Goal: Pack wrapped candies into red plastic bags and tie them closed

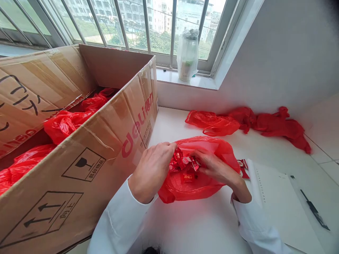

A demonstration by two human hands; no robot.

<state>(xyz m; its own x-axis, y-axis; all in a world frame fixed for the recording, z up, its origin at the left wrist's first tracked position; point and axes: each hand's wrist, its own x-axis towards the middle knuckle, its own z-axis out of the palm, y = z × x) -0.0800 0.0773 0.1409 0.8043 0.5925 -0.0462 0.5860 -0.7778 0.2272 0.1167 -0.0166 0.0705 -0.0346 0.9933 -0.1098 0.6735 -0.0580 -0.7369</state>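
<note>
A red plastic bag lies spread wide on the white tabletop, with several small red-wrapped candies inside it. At the bag's left rim, my left hand is closed on the thin plastic, its fingertips bent inward beside the candies and partly hidden. My right hand reaches into the bag from the right. Its curled fingers are closed around a wrapper in the pile, though the exact piece is partly covered. Both wrists come out of white sleeves.
On the left stands a large cardboard box holding red plastic bags. More red bags lie along the wall. Right of my bag are red packets, a notebook and a pen. A bagged cup stands on the windowsill.
</note>
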